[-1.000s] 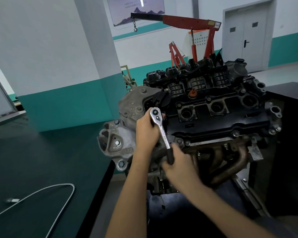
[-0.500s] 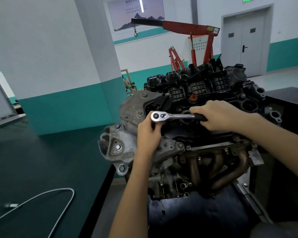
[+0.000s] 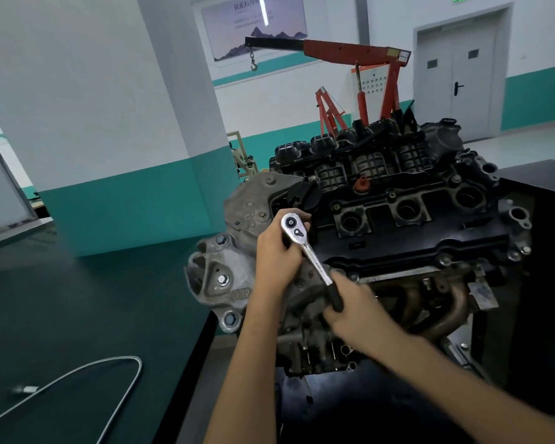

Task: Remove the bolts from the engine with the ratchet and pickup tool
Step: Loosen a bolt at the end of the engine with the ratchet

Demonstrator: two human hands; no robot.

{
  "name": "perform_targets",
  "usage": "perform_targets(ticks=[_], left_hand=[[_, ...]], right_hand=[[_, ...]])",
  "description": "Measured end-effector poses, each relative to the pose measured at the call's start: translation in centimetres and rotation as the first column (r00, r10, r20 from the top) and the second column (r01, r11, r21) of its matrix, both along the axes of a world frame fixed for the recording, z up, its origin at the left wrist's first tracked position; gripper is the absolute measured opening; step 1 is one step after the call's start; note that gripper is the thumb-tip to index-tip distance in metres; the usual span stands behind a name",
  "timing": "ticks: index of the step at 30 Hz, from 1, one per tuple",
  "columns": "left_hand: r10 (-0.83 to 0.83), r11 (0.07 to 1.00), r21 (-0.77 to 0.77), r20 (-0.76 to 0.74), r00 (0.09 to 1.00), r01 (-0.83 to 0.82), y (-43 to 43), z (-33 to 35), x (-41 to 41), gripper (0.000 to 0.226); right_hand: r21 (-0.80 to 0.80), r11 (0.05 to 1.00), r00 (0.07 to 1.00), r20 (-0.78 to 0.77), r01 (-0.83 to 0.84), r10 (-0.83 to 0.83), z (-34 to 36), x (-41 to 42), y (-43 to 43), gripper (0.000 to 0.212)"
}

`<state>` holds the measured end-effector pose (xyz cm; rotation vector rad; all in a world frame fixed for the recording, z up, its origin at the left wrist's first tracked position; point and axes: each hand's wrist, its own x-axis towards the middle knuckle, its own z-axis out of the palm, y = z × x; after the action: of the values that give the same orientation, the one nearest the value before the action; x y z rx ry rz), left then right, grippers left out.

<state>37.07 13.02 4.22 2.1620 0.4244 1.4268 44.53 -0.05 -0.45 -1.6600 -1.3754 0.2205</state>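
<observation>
Chrome ratchet sits at the near left corner of the engine, head up, handle slanting down and to the right toward me. My left hand cups the head, fingers curled round behind it. Whatever the head is seated on is hidden under that hand. My right hand, motion-blurred, is wrapped round the black grip at the low end of the handle.

Engine: black valve cover on top, grey cast bracket at the left end, rusty exhaust pipes along the front below. Three hex bolts show in the grey bracket, all seated, just left of my left wrist.

Wells: three round ones in a row along the valve cover, to the right of the ratchet head. Each is dark inside, and I cannot tell what they hold. An orange cap stands upright just behind the first well.

Pickup tool: thin silver flexible shaft lying in a loop on the dark green worktop, lower left, well apart from the engine and from both hands. Its tip is blurred.

Background: red hoist with a hook on a chain, behind the engine. Grey double door at far right.
</observation>
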Motion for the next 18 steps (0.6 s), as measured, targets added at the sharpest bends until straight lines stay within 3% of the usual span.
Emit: perform_targets(ticks=[3, 5, 7, 9, 11, 13, 14, 16, 18], left_hand=[[-0.016, 1.000, 0.021, -0.095, 0.995, 0.018, 0.2, 0.0, 0.1, 0.025], [0.022, 1.000, 0.011, -0.101, 0.995, -0.021, 0.3, 0.0, 0.2, 0.017], [0.079, 0.997, 0.011, -0.059, 0.995, -0.079, 0.2, 0.0, 0.4, 0.014], [0.117, 0.993, 0.010, 0.008, 0.993, -0.117, -0.2, -0.1, 0.5, 0.015], [0.150, 0.989, 0.005, 0.032, 0.988, -0.150, -0.3, -0.1, 0.6, 0.023], [0.173, 0.985, 0.021, 0.010, 0.985, -0.174, -0.3, -0.3, 0.7, 0.030], [0.175, 0.984, 0.030, -0.003, 0.985, -0.175, -0.3, -0.4, 0.7, 0.028], [0.163, 0.986, 0.024, -0.017, 0.987, -0.162, -0.1, -0.4, 0.8, 0.020], [0.147, 0.989, -0.024, -0.010, 0.989, -0.147, 0.1, -0.6, 0.9, 0.022]], right_hand=[[-0.131, 0.991, 0.953, 0.292, -0.039, 0.076, 3.8, 5.7, -1.8, 0.027], [-0.219, 0.974, 0.845, 0.530, 0.063, 0.064, 7.0, 8.7, -1.6, 0.027], [-0.188, 0.961, 0.660, 0.751, 0.203, 0.007, 9.3, 9.9, -1.0, 0.028], [-0.099, 0.964, 0.600, 0.797, 0.247, -0.072, 9.5, 9.6, -0.7, 0.026], [-0.078, 0.967, 0.721, 0.682, 0.242, -0.125, 6.9, 8.2, -1.0, 0.021], [-0.083, 0.984, 0.918, 0.379, 0.160, -0.117, 3.2, 5.2, -1.4, 0.020], [-0.065, 0.992, 0.974, 0.208, 0.111, -0.096, 1.6, 3.4, -1.3, 0.020], [0.008, 0.997, 0.996, -0.047, 0.083, -0.082, -0.5, -0.3, -0.3, 0.020], [0.048, 0.994, 0.984, -0.149, 0.102, -0.094, -1.4, -3.2, 1.1, 0.020]])
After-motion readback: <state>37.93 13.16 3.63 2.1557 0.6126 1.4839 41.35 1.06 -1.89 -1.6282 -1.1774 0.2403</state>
